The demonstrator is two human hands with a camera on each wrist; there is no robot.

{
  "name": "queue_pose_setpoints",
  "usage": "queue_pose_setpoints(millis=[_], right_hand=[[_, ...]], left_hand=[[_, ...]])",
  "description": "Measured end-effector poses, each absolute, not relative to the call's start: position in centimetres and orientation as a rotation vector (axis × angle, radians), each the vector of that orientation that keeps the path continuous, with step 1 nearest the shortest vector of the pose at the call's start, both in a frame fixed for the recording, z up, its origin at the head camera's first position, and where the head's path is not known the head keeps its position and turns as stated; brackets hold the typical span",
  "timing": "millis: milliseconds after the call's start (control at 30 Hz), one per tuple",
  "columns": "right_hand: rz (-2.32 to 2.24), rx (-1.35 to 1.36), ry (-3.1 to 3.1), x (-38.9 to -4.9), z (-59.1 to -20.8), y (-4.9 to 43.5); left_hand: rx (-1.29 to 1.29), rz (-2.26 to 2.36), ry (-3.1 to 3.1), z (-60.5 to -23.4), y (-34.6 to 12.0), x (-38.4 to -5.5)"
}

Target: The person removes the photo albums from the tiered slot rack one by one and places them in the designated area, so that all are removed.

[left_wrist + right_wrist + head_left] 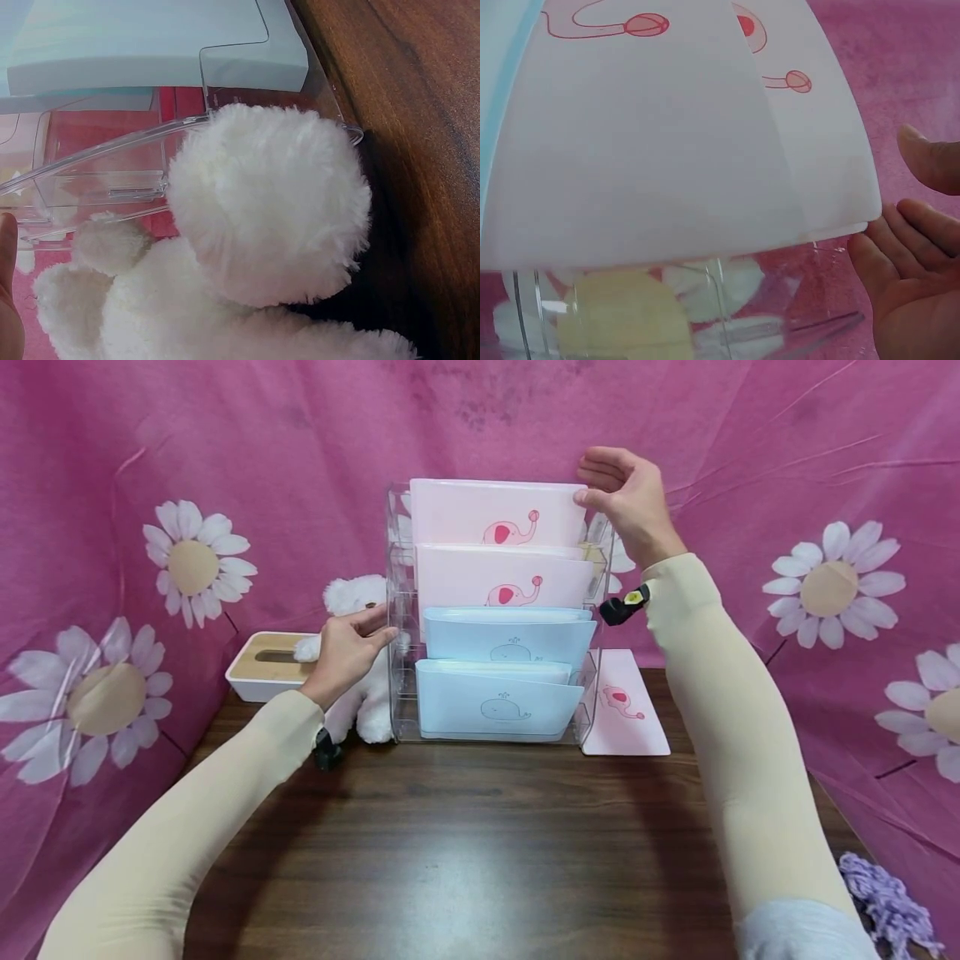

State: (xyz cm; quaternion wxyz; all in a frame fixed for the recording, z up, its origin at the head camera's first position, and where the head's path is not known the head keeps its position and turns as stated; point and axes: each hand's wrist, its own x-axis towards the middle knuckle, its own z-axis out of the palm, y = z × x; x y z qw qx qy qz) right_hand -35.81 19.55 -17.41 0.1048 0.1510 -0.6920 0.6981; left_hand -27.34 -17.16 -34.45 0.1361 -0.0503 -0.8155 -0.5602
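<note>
Up at twelve o'clock on the table [450, 843], your clear rack [405, 728] carries blue folders [450, 703] low and pink folders [453, 578] high. At the rack's one o'clock, your right hand [626, 502] is right at the top pink one's corner, thumb and fingers parted, nothing clenched. Over at nine, your left hand [350, 647] meets the rack's side by a plush bear [371, 710]; grasping or not, I can't tell. Another pink folder [633, 727] sits at four.
</note>
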Motion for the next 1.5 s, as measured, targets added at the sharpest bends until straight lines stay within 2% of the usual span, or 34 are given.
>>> queue_pose_setpoints(millis=[300,600,967,1500], right_hand=[[2.145,0.511,-2.008,-36.5,-17.6,18.9],[2.031,0.559,-2.319,-37.1,-17.5,18.6],[1.767,0.452,-2.538,-37.5,-18.5,17.7],[1.742,0.302,-2.511,-37.8,-18.8,17.7]], left_hand=[[-0.142,-1.632,-2.362,-34.3,-17.1,-27.2],[-0.134,-1.651,-2.363,-34.1,-17.2,-27.2],[-0.140,-1.654,-2.353,-34.3,-17.1,-27.2],[-0.140,-1.651,-2.362,-34.4,-17.0,-27.1]])
